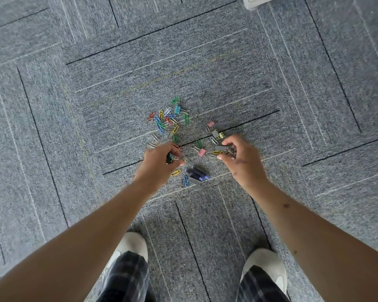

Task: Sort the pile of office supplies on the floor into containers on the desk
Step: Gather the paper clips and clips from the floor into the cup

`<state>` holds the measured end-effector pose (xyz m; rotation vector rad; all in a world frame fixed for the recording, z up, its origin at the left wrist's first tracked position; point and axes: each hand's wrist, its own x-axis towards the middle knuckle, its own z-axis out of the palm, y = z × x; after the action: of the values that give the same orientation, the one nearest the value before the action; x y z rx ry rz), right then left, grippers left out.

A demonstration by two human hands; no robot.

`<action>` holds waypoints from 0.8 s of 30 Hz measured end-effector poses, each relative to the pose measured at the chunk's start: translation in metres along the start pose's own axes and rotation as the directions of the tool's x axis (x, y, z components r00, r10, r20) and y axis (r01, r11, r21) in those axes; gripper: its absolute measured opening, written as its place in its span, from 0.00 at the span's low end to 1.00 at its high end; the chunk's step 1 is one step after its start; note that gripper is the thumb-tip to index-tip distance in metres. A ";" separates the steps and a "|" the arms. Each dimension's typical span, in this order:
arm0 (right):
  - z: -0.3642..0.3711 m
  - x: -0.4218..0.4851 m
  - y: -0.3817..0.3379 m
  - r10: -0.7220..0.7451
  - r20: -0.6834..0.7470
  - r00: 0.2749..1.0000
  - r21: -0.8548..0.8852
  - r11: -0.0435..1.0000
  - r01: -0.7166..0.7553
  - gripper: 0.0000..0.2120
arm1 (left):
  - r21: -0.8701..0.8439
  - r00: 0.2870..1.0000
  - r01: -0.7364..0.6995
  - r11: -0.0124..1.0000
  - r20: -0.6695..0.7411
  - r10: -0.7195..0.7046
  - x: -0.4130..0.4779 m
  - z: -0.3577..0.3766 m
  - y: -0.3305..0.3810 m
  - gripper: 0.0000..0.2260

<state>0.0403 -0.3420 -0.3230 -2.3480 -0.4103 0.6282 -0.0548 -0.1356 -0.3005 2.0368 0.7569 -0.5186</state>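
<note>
Grey flecked carpet tiles (52, 127) cover the floor, and the weave runs a different way from one tile to the next. Thin black lines and paler white ones cross them in straight stripes. A faint yellowish line slants across the middle tile toward 12 o'clock. At 1 o'clock, against the very top edge, the corner of something white (258, 2) sits on the carpet; too little shows to say what it is. Two off-white shoes stand apart, toes toward 12 o'clock: the left shoe (132, 244) at 7 o'clock, the right shoe (265, 264) at 5 o'clock. Dark plaid trouser legs (124, 280) cover the back of each.
</note>
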 end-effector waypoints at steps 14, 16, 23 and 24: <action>-0.003 0.013 -0.004 0.012 0.105 0.994 -0.141 0.990 0.003 0.08 | -0.076 0.999 0.030 0.997 0.016 -0.029 0.001 0.002 0.008 0.05; -0.001 0.014 -0.004 0.028 0.122 0.992 -0.147 0.989 -0.010 0.09 | -0.081 1.000 0.027 0.996 0.018 -0.026 0.001 0.002 0.010 0.05; -0.005 0.015 -0.008 0.096 0.180 0.979 -0.119 0.990 -0.075 0.09 | -0.090 0.999 0.040 0.995 0.040 -0.037 0.000 -0.001 0.014 0.04; -0.006 0.014 -0.010 0.100 0.176 0.979 -0.112 0.990 -0.081 0.09 | -0.097 0.999 0.037 0.995 0.039 -0.033 -0.001 -0.003 0.016 0.04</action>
<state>0.0540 -0.3317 -0.3171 -2.4274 -0.4283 0.8880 -0.0443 -0.1404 -0.2886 1.9220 0.7821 -0.5279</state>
